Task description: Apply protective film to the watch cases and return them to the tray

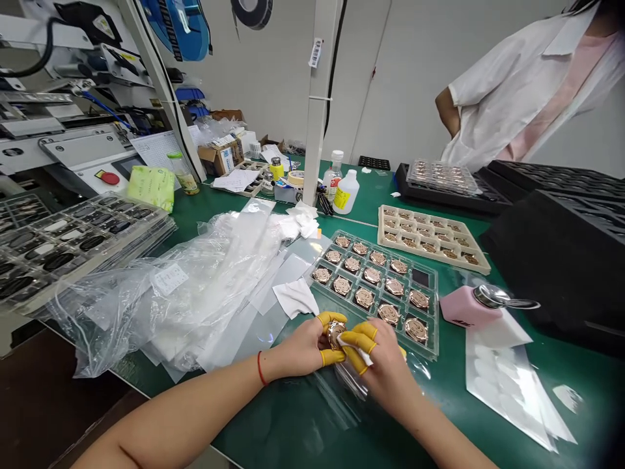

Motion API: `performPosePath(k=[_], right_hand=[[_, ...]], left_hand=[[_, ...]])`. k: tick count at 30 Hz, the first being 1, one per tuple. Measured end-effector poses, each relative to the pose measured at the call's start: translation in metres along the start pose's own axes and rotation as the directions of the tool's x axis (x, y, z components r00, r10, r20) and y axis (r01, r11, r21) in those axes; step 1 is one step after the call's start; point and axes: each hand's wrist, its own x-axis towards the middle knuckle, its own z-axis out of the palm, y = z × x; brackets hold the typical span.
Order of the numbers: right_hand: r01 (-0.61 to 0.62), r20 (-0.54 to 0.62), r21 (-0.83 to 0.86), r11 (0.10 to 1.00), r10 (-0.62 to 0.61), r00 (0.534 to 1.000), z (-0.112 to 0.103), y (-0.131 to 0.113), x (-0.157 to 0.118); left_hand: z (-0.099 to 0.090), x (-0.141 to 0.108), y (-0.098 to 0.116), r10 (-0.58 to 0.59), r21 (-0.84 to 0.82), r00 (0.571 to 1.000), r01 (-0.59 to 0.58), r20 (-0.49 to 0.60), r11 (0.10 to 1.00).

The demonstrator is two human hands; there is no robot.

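Yellow finger covers are on the fingertips of both hands. My left hand [312, 342] is closed round the rim of a round rose-gold watch-like part [336, 333]. Pinched in my right hand [375, 352] is a small white cloth [360, 352], which touches the face of that part. Just beyond my hands, a clear compartment tray [354, 301] holds several similar rose-gold parts, and its back right compartment has none. A crumpled white wipe [295, 298] lies left of the tray, near my left hand.
Plastic bags [195, 299] cover the left side. A beige tray [481, 266] sits behind the clear tray. On the right are a pink dispenser bottle [469, 308], white sheets [508, 391] and black trays [556, 260]. A metal post [317, 98] rises behind. A person [532, 85] stands at the back right.
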Motion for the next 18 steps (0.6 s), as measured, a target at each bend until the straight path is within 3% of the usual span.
performPosePath(k=[4,8,13,18], right_hand=[[-0.001,-0.002,0.027,1.0,0.001,1.0,0.002,-0.005,0.002],[-0.088,-0.003,0.034,0.996,0.088,0.996,0.001,-0.003,0.002],[-0.082,0.039,0.071,0.994,0.079,0.996,0.002,0.002,0.0],[-0.265,0.009,-0.047,0.963,0.265,0.964,-0.002,0.029,-0.005]], left_hand=[[0.0,0.0,-0.001,0.052,0.044,0.998,-0.053,0.027,0.998],[0.0,0.0,-0.002,0.054,-0.028,0.998,-0.055,-0.04,0.998],[-0.002,0.001,-0.007,0.05,-0.081,0.998,-0.053,-0.04,0.995],[-0.004,0.004,-0.008,0.064,-0.143,0.99,-0.082,-0.125,0.986]])
